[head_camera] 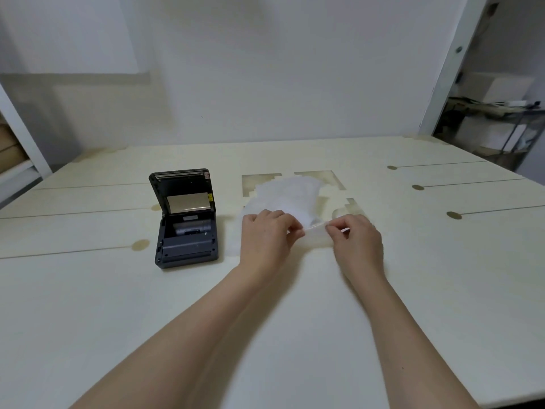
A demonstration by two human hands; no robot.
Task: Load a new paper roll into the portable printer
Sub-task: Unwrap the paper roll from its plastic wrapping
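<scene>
A dark grey portable printer [185, 228] sits on the table at centre left with its lid [181, 191] flipped up and its paper bay open. To its right lies a clear plastic wrapper [290, 196] with white paper inside; the picture is too blurred for me to make out the roll. My left hand [267, 234] and my right hand [355, 239] both pinch the near edge of this wrapper, a thin strip of film stretched between their fingertips. Both hands are right of the printer and apart from it.
The pale table [265, 320] has thin slots ending in round holes [454, 215] on the right and left, and stepped brownish marks [321, 175] behind the wrapper. A white wall stands behind. Shelving [501, 119] with clutter shows past the table's far right corner.
</scene>
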